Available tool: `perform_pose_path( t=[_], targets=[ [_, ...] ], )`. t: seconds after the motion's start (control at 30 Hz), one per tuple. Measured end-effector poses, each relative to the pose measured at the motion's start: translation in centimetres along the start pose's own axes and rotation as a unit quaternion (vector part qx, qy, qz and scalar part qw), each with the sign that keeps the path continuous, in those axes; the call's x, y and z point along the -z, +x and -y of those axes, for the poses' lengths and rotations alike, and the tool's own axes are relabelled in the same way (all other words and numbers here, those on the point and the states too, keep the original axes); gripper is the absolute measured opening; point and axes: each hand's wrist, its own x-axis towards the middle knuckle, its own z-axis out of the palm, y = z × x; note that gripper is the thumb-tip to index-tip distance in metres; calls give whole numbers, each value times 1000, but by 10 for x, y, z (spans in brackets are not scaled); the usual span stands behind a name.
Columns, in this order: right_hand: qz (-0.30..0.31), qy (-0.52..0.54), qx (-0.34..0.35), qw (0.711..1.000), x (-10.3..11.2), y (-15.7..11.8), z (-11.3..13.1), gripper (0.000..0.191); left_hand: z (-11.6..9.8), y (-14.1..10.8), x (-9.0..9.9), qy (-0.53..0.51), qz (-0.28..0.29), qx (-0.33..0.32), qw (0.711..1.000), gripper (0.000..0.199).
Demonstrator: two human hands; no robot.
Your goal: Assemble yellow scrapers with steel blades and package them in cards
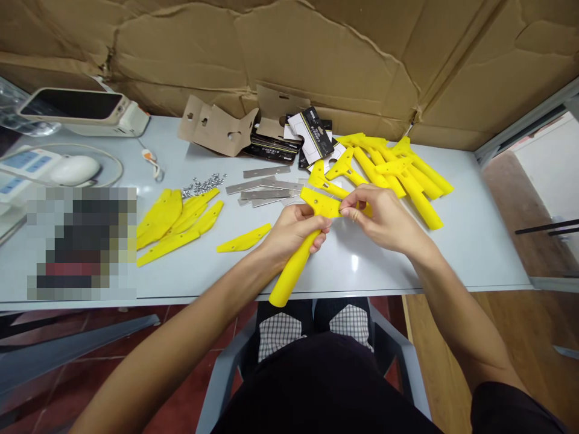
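Note:
A yellow scraper (294, 268) is held by my left hand (301, 232), whose fingers wrap round it just below its wide head. The handle slants down toward the table's front edge. At the right end of the head, my right hand (380, 217) pinches with thumb and forefinger; what lies between those fingertips is too small to make out. Metal blades (266, 194) are spread behind my left hand. One flat yellow piece (244, 239) lies alone left of my left hand, and several more yellow pieces (165, 217) are heaped farther left beside small screws (203, 184).
Several yellow scrapers (418, 199) are piled at the back right. Opened cardboard packages (221, 129) and black-and-white cards (312, 135) stand along the back. A phone (72, 105), a white cable and a power strip (27, 172) are at the left. A cardboard wall (316, 54) rises behind.

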Motion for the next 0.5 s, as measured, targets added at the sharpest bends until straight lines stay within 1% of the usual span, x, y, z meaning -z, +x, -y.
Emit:
perform_pose_path(
  t=[0.1, 0.2, 0.37, 0.5],
  targets=[
    [-2, -32, 3, 999, 0, 1, 3, 8, 0, 0, 0, -7, 2, 1, 1000, 21],
    [-3, -45, -11, 999, 1, 2, 7, 7, -1, 0, -1, -21, 0, 0, 1000, 22],
    [-32, -37, -42, 998, 1, 3, 11, 10, -3, -1, -1, -37, -3, 2, 999, 24],
    [-18, -29, -62, 998, 3, 2, 13, 8, -4, -2, -2, -29, 2, 6, 1000, 23]
  ],
)
